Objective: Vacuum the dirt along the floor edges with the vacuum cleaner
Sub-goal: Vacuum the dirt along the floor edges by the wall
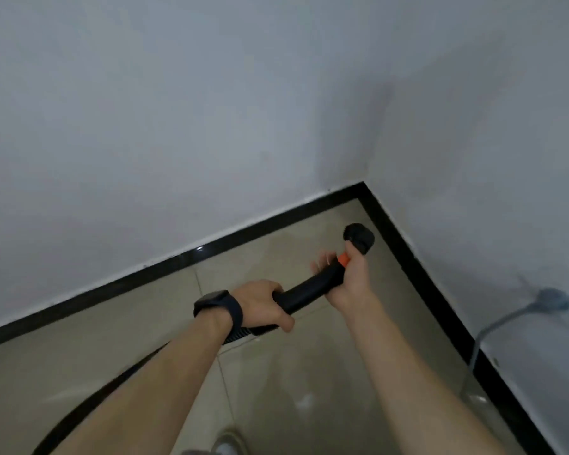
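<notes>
The left hand (260, 305) was wrapped round the rear of the black vacuum wand (309, 292). The right hand (350, 279) gripped it further forward, at the orange collar (343, 258). Just beyond the right hand, the nozzle (359, 239) pointed toward the corner of the black skirting (211, 249). The hose (79, 408) trailed back beneath the left wrist. No dirt showed on the floor (276, 389), so progress was hard to judge. Both edges probably remained to be vacuumed.

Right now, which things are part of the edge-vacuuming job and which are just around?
Job: vacuum tube, hose, left hand and right hand gripping the tube, black skirting, tiled floor.
Just around: grey cable on the right wall, wristwatch, shoe.
</notes>
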Available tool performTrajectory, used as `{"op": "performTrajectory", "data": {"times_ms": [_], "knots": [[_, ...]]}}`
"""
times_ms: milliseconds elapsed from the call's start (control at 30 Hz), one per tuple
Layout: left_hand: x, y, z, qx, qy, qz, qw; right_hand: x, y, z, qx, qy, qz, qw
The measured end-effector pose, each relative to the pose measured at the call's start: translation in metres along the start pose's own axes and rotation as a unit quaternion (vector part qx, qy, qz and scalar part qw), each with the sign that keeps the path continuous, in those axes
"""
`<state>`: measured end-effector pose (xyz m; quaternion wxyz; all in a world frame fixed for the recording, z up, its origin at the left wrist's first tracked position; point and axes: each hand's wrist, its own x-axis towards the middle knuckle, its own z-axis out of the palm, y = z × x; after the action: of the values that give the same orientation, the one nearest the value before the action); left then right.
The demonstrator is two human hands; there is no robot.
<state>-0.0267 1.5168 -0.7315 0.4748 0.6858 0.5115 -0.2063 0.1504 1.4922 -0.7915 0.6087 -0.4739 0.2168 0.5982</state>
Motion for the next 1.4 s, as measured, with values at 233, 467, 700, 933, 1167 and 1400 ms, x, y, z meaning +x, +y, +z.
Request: {"op": "performTrajectory", "data": {"times_ms": [233,467,700,933,1167,1400], "knots": [[-0.197,-0.004,-0.019,-0.082,0.166,-0.057,0.981,-0.197,0.011,0.125,-0.219,-0.047,-0.059,0.973],[-0.407,0.036,0.035,-0.191,0.253,-0.14,0.938,-0.457,0.022,0.194,-0.478,-0.252,-0.17,0.824],[-0.556,0.115,0.087,-0.345,0.35,-0.173,0.854,-0.656,0.064,0.197,-0.649,-0.44,-0.253,0.566],[-0.656,0.116,0.188,-0.443,0.37,-0.247,0.778,-0.746,0.106,0.121,-0.693,-0.534,-0.231,0.425],[-0.75,0.086,0.354,-0.55,0.404,-0.39,0.618,-0.771,0.139,-0.029,-0.738,-0.554,-0.105,0.37],[-0.814,0.074,0.514,-0.614,0.416,-0.471,0.478,-0.785,0.181,-0.179,-0.795,-0.561,-0.027,0.23]]}}
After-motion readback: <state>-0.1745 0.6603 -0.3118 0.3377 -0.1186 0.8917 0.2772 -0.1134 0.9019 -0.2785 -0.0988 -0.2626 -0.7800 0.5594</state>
